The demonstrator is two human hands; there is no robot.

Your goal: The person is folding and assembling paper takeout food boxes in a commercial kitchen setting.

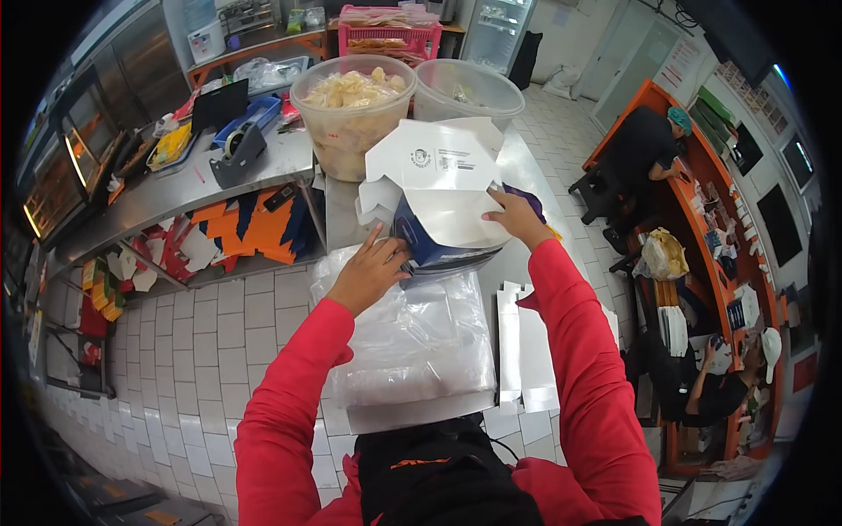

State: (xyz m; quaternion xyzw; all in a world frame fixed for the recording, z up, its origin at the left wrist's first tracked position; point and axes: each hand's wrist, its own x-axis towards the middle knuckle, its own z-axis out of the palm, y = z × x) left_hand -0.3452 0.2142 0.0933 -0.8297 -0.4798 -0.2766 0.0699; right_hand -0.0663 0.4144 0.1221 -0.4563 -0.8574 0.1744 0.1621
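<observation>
A partly folded cardboard box [452,241], dark blue outside and white inside, stands on a pile of clear plastic bags [412,329]. Its white lid [434,158] is raised and leans away from me, with side flaps sticking out. My left hand [373,270] grips the box's near left corner, fingers bent against its side. On the opposite side, my right hand [519,219] closes on the right edge of the box, thumb over the white inner panel. The fingers beyond that panel are partly hidden.
Behind the box stand a clear tub of pale food in plastic [353,110] and a second clear tub [469,92]. A tape dispenser [239,153] sits on the steel table at left. Flat white cardboard [531,351] lies right of the bags. Two people work along the orange counter [693,202].
</observation>
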